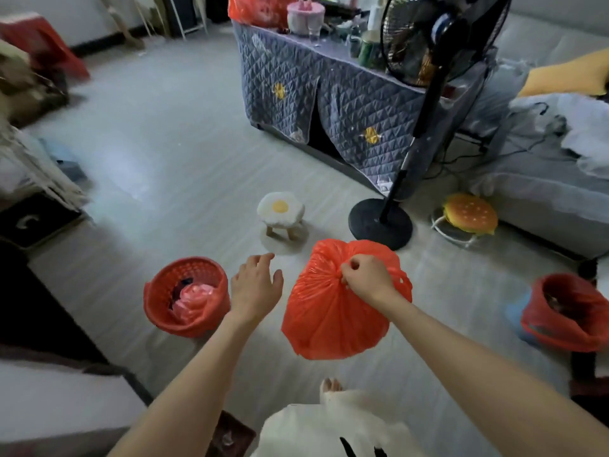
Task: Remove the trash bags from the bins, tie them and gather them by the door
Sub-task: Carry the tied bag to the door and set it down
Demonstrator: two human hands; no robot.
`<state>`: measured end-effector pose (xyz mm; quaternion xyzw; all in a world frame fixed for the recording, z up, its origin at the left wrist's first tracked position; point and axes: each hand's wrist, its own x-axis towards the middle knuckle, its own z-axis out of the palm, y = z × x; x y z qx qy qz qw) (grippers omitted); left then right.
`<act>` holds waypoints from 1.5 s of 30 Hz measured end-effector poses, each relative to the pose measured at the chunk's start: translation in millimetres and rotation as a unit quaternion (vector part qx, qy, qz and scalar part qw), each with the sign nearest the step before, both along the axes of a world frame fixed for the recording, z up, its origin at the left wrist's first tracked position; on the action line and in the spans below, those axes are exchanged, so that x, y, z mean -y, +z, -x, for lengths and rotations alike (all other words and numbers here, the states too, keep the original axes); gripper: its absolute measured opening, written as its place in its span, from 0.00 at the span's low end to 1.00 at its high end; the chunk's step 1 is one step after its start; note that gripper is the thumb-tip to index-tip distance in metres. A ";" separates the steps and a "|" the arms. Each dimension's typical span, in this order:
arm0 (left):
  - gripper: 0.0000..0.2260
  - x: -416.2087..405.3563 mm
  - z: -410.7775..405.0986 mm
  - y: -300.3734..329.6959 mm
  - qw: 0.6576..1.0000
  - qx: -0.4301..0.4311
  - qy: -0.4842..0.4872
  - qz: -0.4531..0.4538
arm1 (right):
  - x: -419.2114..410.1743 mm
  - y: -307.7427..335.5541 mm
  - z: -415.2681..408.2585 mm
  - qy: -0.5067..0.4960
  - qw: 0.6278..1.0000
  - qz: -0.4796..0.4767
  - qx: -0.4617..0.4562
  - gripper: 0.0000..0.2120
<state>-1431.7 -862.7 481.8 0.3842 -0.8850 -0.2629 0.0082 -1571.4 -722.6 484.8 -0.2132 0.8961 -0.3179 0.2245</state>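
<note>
A full red trash bag [329,321] hangs above the floor, its gathered neck gripped in my right hand [365,277]. My left hand [255,288] hovers beside it with fingers spread, holding nothing. To the left on the floor stands a red woven bin [158,301] with a crumpled pink-red bag [194,298] and dark trash inside. At the far right a second bin [514,313] is lined with a red bag [566,324] folded over its rim.
A black pedestal fan [380,222] stands just behind the bag. An egg-shaped stool [280,211] and a burger cushion [469,217] sit on the floor. A quilt-covered table [329,94] is behind, a sofa [553,192] at right. My bare foot [331,387] shows below.
</note>
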 end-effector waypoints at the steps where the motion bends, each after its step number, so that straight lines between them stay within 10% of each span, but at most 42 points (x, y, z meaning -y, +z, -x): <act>1: 0.20 19.6 16.7 3.5 1.000 0.002 0.018 -0.003 | 24.4 2.2 20.0 0.013 1.000 -0.002 0.001 0.12; 13: 0.20 352.6 172.4 -7.7 0.984 -0.012 0.176 -0.010 | 389.3 -29.5 232.7 0.086 0.996 -0.009 0.025 0.14; 45: 0.21 1380.5 641.9 32.5 0.983 0.049 0.119 0.131 | 1440.9 9.7 706.5 0.177 0.984 -0.023 -0.023 0.15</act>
